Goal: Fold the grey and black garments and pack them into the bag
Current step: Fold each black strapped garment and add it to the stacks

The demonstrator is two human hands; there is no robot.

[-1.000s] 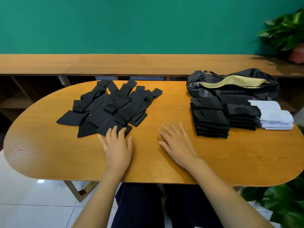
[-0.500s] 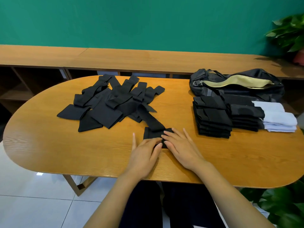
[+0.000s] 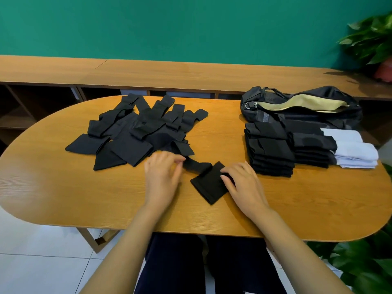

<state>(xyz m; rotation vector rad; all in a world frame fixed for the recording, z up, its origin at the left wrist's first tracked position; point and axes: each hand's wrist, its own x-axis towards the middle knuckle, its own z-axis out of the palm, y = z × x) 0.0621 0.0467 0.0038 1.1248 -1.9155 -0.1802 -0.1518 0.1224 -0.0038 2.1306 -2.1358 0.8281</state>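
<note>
- Wood, warm and oval: the oval wooden table (image 3: 63, 187) fills the middle of the frame, and everything for the job lies on it.
- At centre, near the front edge, lies the single black garment (image 3: 209, 184), partly folded into a tilted square, with a narrow strip running up and left from it.
- The right hand (image 3: 244, 183) sits at the square's right corner, fingers bent and clamped on the cloth, a bit of black showing between them.
- The left hand (image 3: 163, 179) is just left of the strip, its bent fingertips at the strip's far end. They are blurred, so I cannot tell whether they pinch the cloth or only touch it.
- The two hands are apart, with the folded square between them.
- Upper left of the table holds the loose heap of unfolded black garments (image 3: 135, 132), long strips overlapping one another. Its near edge lies just beside the left hand.
- On the right side stand two stacks of folded dark garments (image 3: 269, 151), side by side and touching, with a smaller stack of folded white cloth (image 3: 356, 153) at their right.
- Directly behind the stacks lies the black bag with pale yellow lining (image 3: 307, 118), its top gaping open along its length. I can see no garment inside it.
- Behind the table runs a long wooden bench (image 3: 169, 75) against a green wall (image 3: 191, 28).
- Leafy plants (image 3: 373, 37) show at the upper right and lower right corners.
- White floor tiles (image 3: 42, 262) and the person's dark trousers (image 3: 180, 262) fill the bottom.
</note>
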